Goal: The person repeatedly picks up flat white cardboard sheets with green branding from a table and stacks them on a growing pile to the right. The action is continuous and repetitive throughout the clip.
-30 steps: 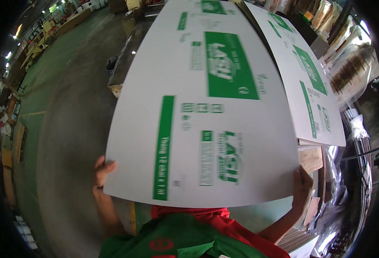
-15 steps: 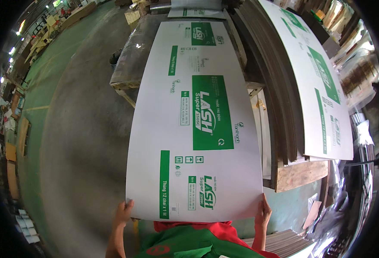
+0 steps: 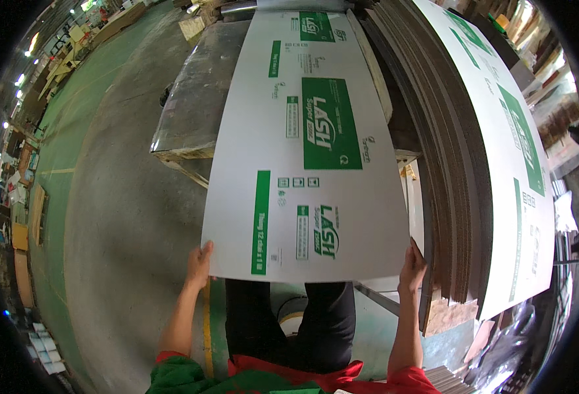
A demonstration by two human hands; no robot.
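A long white cardboard sheet with green printed panels stretches away from me over a metal-topped table. My left hand grips its near left corner, the thumb on top and the fingers under the edge. At the near right corner my right hand holds the sheet the same way, with its fingers partly hidden. The sheet's near end hangs in front of my legs, past the table's near edge. Its far end reaches a grey machine part.
To the right stands a tall stack of brown cardboard sheets, topped by a similar printed sheet, on a wooden support. More stacked sheets lie low at the bottom right. Concrete floor stretches along the left.
Both hands have moved forward, away from my body, and the held sheet has slid farther over the table toward the machine. My legs now show below its near edge.
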